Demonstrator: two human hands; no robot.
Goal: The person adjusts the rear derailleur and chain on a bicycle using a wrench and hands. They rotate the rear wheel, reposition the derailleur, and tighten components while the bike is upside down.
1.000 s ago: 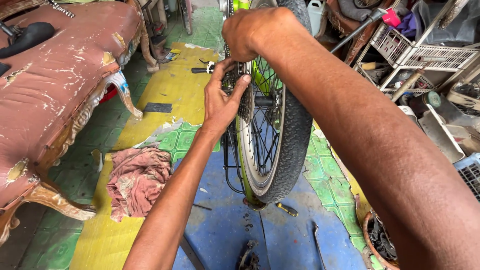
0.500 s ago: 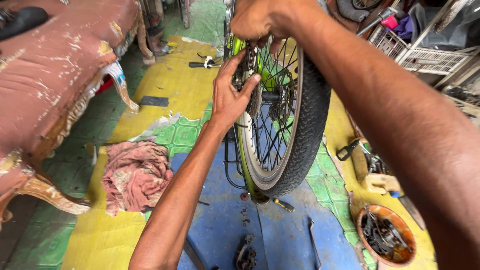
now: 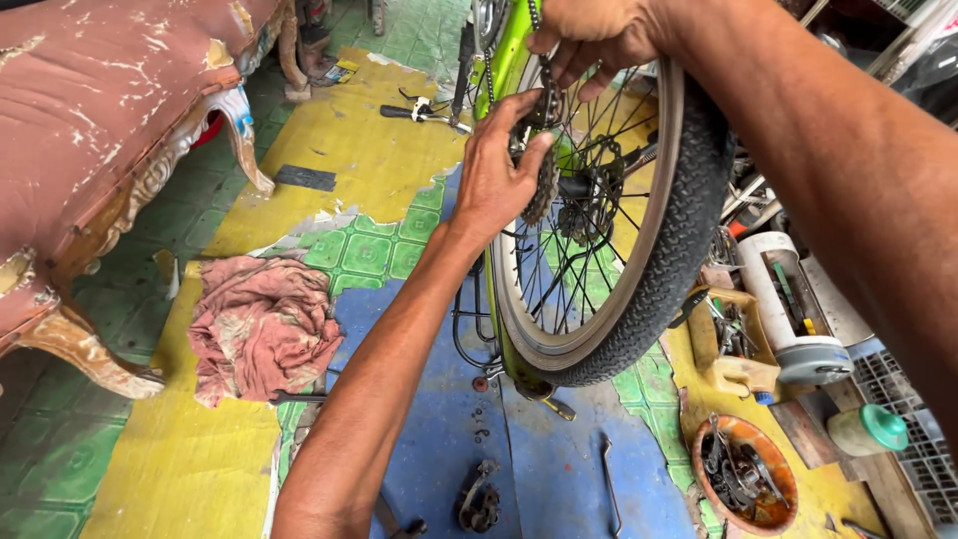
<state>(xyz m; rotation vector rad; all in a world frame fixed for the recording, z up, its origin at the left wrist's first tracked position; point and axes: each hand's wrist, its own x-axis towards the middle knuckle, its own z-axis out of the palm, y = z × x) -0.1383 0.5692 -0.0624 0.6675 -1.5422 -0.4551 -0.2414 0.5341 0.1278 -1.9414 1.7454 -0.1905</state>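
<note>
A bicycle wheel point(image 3: 649, 289) with a black knobbly tyre and silver rim stands upright in a green frame point(image 3: 504, 60), its sprockets facing me. My left hand point(image 3: 499, 175) presses against the rear sprocket cluster point(image 3: 544, 185), fingers wrapped on its toothed edge. My right hand point(image 3: 594, 35) reaches over the top of the wheel and pinches the chain point(image 3: 547, 75) just above the sprockets. My right forearm crosses the whole right side of the view and hides what lies behind it.
A worn red-brown sofa point(image 3: 90, 150) with carved legs fills the left. A dirty pink rag point(image 3: 261, 324) lies on the patchwork floor. A rusty bowl of parts point(image 3: 743, 474), a white canister point(image 3: 798, 299), a spanner point(image 3: 609, 484) and loose metal parts sit at lower right.
The view has shifted closer and leftward around the wheel. My left hand moved from the spokes onto the sprockets, and my right hand came down from the tyre top to the chain.
</note>
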